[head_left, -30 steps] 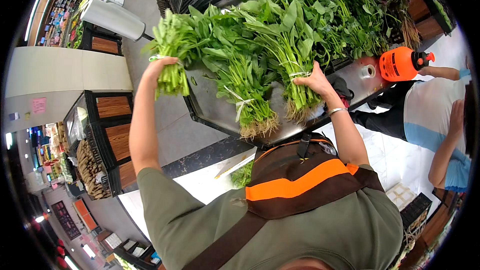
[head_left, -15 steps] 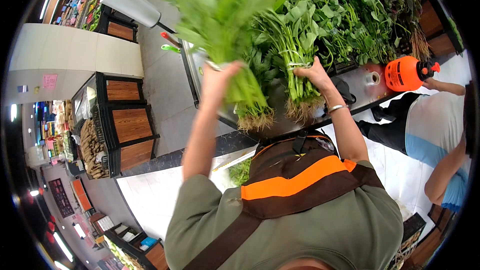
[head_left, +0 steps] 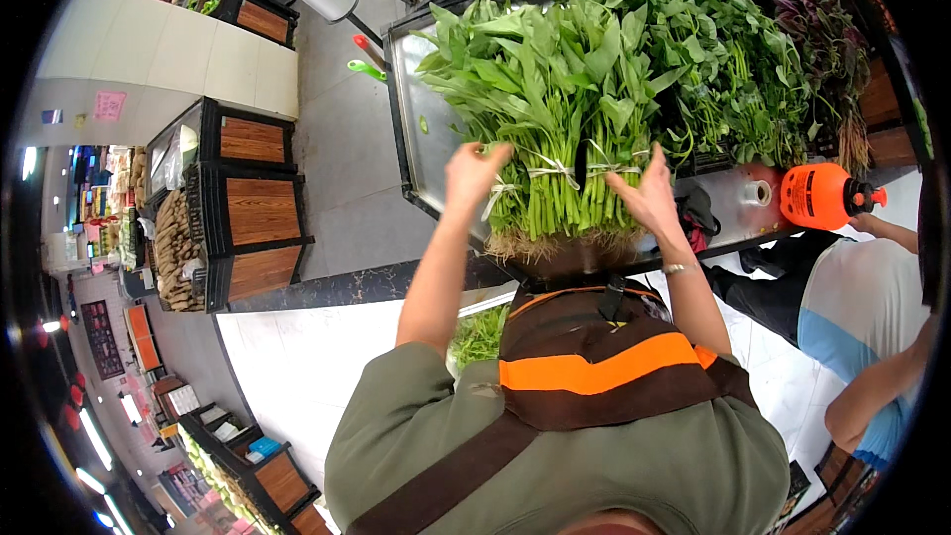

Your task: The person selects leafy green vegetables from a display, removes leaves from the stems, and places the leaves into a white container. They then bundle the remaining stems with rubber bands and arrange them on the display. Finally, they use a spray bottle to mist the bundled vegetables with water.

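Tied bunches of leafy greens (head_left: 557,119) lie side by side on the metal counter, roots toward me. White ties bind their stems, and the leaves spread away from me. At the left edge of the bunches is my left hand (head_left: 474,178), its fingers bent and the thumb apart, gripping nothing that I can see. Beside the right-hand bunch (head_left: 606,188), my right hand (head_left: 649,196) is open with fingers stretched, touching or close to the stems. Leaves partly hide where one bunch ends and another begins.
More loose greens (head_left: 733,69) and purple-leaved stems (head_left: 822,25) fill the right side of the counter (head_left: 421,163). An orange spray bottle (head_left: 814,195) stands near a tape roll (head_left: 758,192). A co-worker (head_left: 852,277) is at the right. Red- and green-handled tools (head_left: 367,69) stick out at left.
The bunch my left hand was holding, raised and blurred, now rests against the other bunch. My left hand has loosened, and my right hand has opened from its hold on the stems.
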The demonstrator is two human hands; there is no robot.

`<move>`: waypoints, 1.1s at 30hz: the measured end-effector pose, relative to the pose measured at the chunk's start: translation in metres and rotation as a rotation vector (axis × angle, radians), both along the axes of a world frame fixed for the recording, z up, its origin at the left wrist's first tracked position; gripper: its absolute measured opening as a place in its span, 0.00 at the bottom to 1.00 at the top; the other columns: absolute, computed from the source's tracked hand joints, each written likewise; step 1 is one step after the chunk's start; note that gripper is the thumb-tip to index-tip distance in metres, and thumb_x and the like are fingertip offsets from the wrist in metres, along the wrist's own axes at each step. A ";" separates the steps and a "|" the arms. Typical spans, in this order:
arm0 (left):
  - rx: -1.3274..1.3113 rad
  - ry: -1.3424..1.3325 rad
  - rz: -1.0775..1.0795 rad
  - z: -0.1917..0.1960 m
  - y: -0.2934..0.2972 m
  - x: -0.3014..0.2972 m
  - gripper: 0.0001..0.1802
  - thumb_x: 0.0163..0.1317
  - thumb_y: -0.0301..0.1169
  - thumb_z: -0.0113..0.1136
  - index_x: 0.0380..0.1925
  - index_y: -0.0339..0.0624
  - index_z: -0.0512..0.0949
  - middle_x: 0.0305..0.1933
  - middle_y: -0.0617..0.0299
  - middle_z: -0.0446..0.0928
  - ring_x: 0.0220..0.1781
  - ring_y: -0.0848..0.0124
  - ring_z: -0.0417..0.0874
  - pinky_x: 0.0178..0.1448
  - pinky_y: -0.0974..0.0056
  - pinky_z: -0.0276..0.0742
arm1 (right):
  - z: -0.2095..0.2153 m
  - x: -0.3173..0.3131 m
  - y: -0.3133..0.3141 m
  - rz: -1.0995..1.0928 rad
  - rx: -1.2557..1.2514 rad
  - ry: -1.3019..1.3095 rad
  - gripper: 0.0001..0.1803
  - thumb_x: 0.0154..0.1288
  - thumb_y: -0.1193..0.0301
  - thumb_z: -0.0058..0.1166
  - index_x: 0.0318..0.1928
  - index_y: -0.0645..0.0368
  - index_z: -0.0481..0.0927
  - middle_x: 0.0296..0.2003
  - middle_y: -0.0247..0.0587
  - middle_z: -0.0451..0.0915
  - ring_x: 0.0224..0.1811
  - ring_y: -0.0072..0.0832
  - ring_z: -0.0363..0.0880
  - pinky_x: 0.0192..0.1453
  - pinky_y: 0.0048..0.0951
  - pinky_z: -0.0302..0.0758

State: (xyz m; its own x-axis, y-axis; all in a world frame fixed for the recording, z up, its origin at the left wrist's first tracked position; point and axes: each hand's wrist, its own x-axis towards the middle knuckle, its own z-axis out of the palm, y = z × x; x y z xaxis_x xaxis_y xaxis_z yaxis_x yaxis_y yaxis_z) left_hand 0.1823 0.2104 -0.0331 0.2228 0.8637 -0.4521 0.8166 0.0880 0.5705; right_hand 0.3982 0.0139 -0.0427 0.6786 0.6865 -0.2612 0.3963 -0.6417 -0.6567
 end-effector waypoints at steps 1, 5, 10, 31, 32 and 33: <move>0.157 0.010 0.028 -0.019 0.028 -0.020 0.35 0.55 0.53 0.63 0.50 0.33 0.76 0.50 0.44 0.78 0.53 0.57 0.80 0.57 0.58 0.74 | -0.002 0.003 -0.009 -0.005 0.068 -0.066 0.53 0.53 0.52 0.64 0.69 0.68 0.49 0.60 0.67 0.62 0.62 0.53 0.65 0.65 0.43 0.64; 0.595 0.195 -0.168 -0.117 0.122 -0.085 0.29 0.58 0.35 0.61 0.59 0.36 0.68 0.64 0.38 0.64 0.64 0.46 0.67 0.67 0.53 0.63 | 0.005 -0.001 -0.047 -0.107 0.122 -0.008 0.37 0.57 0.61 0.61 0.62 0.68 0.63 0.57 0.56 0.69 0.52 0.40 0.75 0.55 0.36 0.72; 0.618 0.145 -0.434 -0.183 0.164 -0.088 0.35 0.65 0.36 0.52 0.70 0.46 0.53 0.73 0.39 0.48 0.73 0.38 0.48 0.73 0.48 0.50 | -0.015 -0.016 -0.098 -0.157 0.121 0.050 0.31 0.58 0.69 0.60 0.59 0.70 0.66 0.48 0.55 0.78 0.38 0.32 0.82 0.42 0.31 0.77; 0.495 -0.353 -0.045 -0.091 0.019 -0.152 0.06 0.57 0.21 0.59 0.35 0.37 0.82 0.36 0.57 0.81 0.37 0.71 0.81 0.44 0.68 0.77 | -0.021 -0.044 -0.140 -0.220 0.096 0.118 0.18 0.61 0.71 0.57 0.50 0.65 0.74 0.39 0.48 0.82 0.38 0.34 0.83 0.42 0.32 0.79; 0.419 -0.370 0.065 -0.074 0.001 -0.164 0.06 0.58 0.23 0.60 0.35 0.35 0.82 0.38 0.57 0.81 0.39 0.72 0.81 0.44 0.68 0.77 | -0.026 -0.042 -0.143 -0.214 0.090 0.122 0.17 0.61 0.71 0.57 0.50 0.65 0.75 0.39 0.49 0.82 0.38 0.34 0.83 0.42 0.32 0.79; 0.403 -0.383 0.128 -0.076 -0.017 -0.192 0.06 0.59 0.25 0.61 0.35 0.34 0.82 0.36 0.57 0.81 0.37 0.72 0.81 0.43 0.68 0.77 | -0.026 -0.041 -0.143 -0.193 0.078 0.117 0.16 0.61 0.71 0.57 0.49 0.65 0.76 0.38 0.49 0.82 0.38 0.34 0.83 0.43 0.32 0.78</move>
